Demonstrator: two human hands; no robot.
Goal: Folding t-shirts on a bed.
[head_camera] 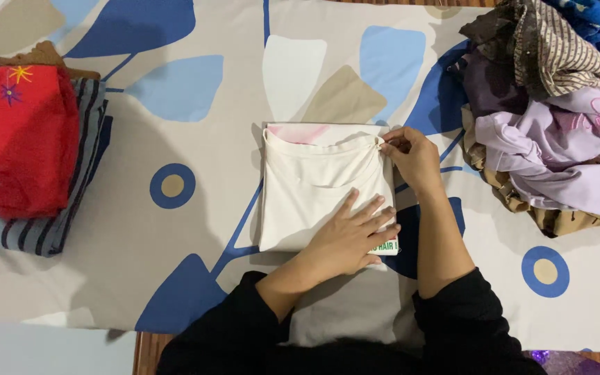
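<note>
The left hand (352, 232) is lying flat, fingers spread, pressing on the folded cream shirt (314, 187) in the middle of the patterned sheet (196, 153). The right hand (411, 156) is pinching the shirt's top right corner, grip clamped on the cloth. A folded stack (29, 160) is sitting well left, a loose pile (550, 118) right.

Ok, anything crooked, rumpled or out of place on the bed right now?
Nothing serious. The cream shirt lies folded and square under the left hand, while the right hand pinches its top right corner. The folded stack at left is tidy. Only the loose clothes pile at right is rumpled, still unfolded.
</note>
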